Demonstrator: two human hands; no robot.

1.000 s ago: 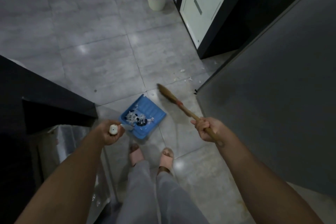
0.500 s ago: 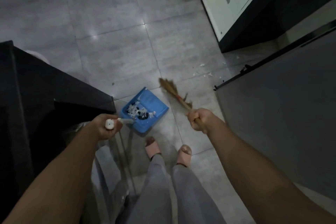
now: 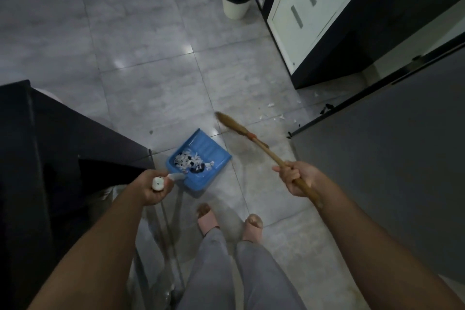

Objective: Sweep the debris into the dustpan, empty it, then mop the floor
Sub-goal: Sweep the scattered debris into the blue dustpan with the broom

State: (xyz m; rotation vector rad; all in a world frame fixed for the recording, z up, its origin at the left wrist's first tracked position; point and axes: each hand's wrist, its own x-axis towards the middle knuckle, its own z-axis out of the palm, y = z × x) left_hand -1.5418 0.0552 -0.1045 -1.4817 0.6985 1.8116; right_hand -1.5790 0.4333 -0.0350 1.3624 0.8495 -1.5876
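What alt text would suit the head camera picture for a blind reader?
Seen from above, a person's left hand grips a blue dustpan holding paper scraps, while the right hand holds a broom near scattered debris on grey tiles.

Dim, soft, wide-angle-warped; tile glare

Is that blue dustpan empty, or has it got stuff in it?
Not empty: the blue dustpan holds a small pile of white and dark scraps at its handle end.
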